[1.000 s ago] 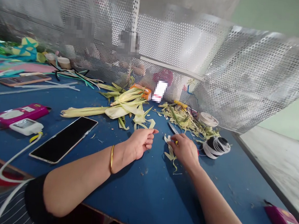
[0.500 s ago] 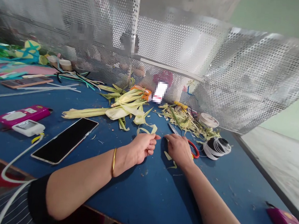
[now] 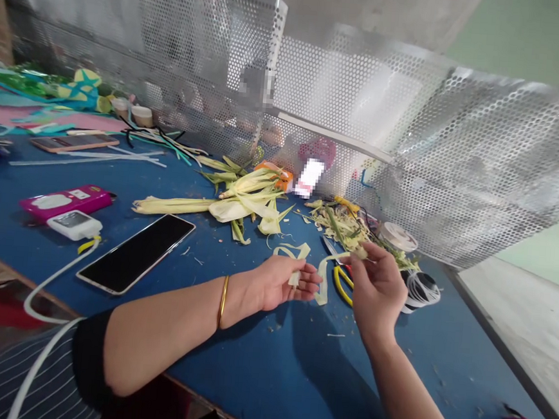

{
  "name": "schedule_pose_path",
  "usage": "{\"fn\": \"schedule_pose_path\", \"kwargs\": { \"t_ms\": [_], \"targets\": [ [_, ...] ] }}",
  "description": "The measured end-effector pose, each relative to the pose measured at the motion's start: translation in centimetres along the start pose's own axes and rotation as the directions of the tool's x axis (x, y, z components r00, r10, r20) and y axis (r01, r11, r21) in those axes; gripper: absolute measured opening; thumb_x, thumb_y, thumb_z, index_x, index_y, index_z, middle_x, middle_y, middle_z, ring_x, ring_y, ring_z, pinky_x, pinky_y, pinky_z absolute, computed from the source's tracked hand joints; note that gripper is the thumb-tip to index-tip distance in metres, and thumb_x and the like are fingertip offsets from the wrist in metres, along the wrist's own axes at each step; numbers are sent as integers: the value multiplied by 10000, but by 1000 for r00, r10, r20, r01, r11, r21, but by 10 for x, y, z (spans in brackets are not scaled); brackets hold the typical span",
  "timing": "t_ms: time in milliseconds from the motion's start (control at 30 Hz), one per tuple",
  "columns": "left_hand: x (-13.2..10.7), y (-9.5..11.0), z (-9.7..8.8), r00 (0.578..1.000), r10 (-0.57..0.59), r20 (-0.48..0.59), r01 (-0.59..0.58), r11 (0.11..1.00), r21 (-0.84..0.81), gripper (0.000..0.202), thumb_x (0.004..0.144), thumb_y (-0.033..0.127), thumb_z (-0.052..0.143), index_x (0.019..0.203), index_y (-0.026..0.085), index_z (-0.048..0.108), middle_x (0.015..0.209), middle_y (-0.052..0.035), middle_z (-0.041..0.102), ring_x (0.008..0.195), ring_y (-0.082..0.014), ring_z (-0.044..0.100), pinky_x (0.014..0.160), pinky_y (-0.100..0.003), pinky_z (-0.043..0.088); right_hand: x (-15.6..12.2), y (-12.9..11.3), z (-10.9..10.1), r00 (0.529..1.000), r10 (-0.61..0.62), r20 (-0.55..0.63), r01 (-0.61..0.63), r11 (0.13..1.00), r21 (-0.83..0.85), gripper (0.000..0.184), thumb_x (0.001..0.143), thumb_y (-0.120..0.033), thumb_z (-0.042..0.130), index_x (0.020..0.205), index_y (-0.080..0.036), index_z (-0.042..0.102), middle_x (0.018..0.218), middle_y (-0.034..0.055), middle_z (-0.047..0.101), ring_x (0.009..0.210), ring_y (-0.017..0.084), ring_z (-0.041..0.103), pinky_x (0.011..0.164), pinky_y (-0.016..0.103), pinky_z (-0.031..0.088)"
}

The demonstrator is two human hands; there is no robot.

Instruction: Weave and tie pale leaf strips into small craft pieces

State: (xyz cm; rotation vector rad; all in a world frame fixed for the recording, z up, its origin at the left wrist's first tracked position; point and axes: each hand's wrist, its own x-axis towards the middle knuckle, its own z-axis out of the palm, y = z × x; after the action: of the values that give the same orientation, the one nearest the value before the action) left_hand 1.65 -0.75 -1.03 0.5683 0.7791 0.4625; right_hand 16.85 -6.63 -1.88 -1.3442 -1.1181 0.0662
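Over the blue table (image 3: 248, 362), my left hand (image 3: 286, 284) has curled fingers around a pale corn husk strip (image 3: 300, 251), whose looped end sticks out above the thumb. My right hand (image 3: 377, 291) pinches a second husk strip (image 3: 323, 282); it hangs down toward the left fingertips. Whether the two strips touch is unclear. Scissors (image 3: 343, 287) with red and yellow handles lie just left of my right hand, partly hidden by it. Beyond my hands rests a bunch of corn husks (image 3: 234, 209), and a heap of husk scraps (image 3: 339, 224) is to its right.
Left of my forearm lie a black-screened phone (image 3: 135, 253), a magenta device (image 3: 67, 202) and a white charger (image 3: 75, 224) with its cable. A thread spool (image 3: 421, 291) stands behind my right hand. A perforated metal screen (image 3: 337, 91) borders the back, with a person beyond.
My right hand has lifted from the table beside the scissors and now holds a husk strip. My left fingers have loosened slightly and turned more palm-up. The view has shifted a little left.
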Motion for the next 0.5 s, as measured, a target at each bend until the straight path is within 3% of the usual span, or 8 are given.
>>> {"fn": "schedule_pose_path", "kwargs": {
  "t_ms": [67,133,200,267,300,333,500],
  "targets": [
    [0,0,1,1000,9,17,-9,1000,-15,288,969,144,399,783,82,610,696,-97,695,542,-148,658,579,-271,540,-4,-1,-1,991,-125,-48,120,988,-102,156,889,-324,614,985,-207,577,881,56,702,810,203,719,705,315,548],
    [1,0,2,998,10,65,-7,999,-53,324,983,162,371,789,78,616,734,-121,708,603,-173,691,618,-286,553,-9,-3,-1,954,-298,16,292,922,-254,77,905,-277,606,924,-219,559,926,62,722,854,200,716,726,309,534],
    [2,0,3,993,18,116,-3,991,-131,353,996,182,356,791,78,624,715,-115,697,613,-168,689,625,-273,551,-14,-6,0,866,-447,223,499,796,-341,27,924,-210,576,904,-224,564,939,55,741,886,191,711,768,310,511],
    [3,0,4,991,46,126,-16,973,-231,361,998,181,362,759,93,617,634,-69,650,537,-129,637,568,-230,521,-19,-9,4,741,-523,421,663,667,-339,75,936,-164,543,911,-220,586,957,54,749,945,196,700,832,331,475],
    [3,0,5,990,62,127,-26,963,-268,365,998,174,364,742,101,613,605,-49,624,497,-110,600,527,-210,496,-21,-11,7,701,-538,467,705,621,-343,88,939,-159,538,912,-217,598,967,58,749,969,204,689,853,344,455],
    [2,0,5,988,80,130,-39,956,-290,373,998,168,360,732,106,614,594,-39,609,472,-97,571,496,-198,472,-23,-12,9,691,-542,479,717,597,-361,93,940,-164,538,906,-213,609,970,63,746,978,213,679,856,354,438],
    [-3,1,7,982,143,122,-109,961,-252,366,992,146,380,749,93,649,642,-48,616,494,-80,553,484,-177,444,-27,-16,15,766,-503,400,641,642,-421,141,939,-198,553,824,-216,633,827,34,718,817,195,655,787,349,410]
  ]
}}
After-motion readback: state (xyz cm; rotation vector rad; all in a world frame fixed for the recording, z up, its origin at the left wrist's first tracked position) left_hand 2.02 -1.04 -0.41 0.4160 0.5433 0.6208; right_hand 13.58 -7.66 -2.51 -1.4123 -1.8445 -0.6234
